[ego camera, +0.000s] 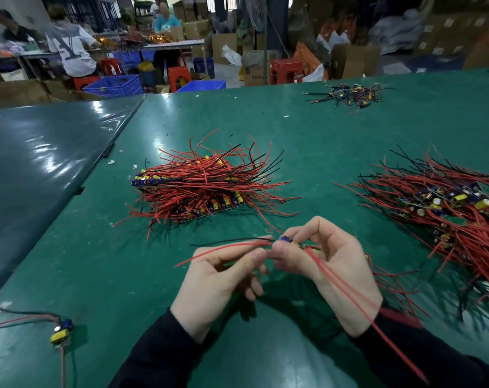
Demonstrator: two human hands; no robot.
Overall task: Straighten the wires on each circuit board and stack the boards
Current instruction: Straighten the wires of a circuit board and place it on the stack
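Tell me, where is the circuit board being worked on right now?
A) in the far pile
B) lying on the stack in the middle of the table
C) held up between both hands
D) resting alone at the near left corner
C: the left hand pinches the wires while the right hand grips the small circuit board above the green table.

The right hand hides most of the held board; the right pile is cut off.

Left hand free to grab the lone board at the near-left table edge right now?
Probably not yet. The left hand is pinching wires of the board that the right hand also holds. The path over the table to the lone board looks unobstructed.
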